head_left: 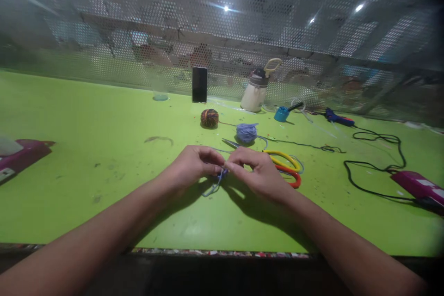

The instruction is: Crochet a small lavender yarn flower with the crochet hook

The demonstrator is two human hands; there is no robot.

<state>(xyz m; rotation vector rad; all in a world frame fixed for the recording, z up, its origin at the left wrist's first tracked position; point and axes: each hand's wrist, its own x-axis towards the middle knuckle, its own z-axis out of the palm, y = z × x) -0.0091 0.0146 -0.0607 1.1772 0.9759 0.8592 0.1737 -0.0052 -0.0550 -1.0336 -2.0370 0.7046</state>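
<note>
Over the green table, my left hand pinches a small piece of blue-purple yarn work, with a loose pale blue tail hanging under it. My right hand meets it there, thumb and finger closed on the yarn at the same spot; the exact grip is too small to make out. Scissors with a yellow and a red handle lie partly beneath my right hand, their blade tip showing beyond it. Just past the hands sit a lavender yarn ball and a multicoloured yarn ball.
A dark-screened phone stands upright near the perforated metal screen. Beside it are a white bottle and a blue pot. At right lie a blue glue gun, its black cord and a magenta power strip.
</note>
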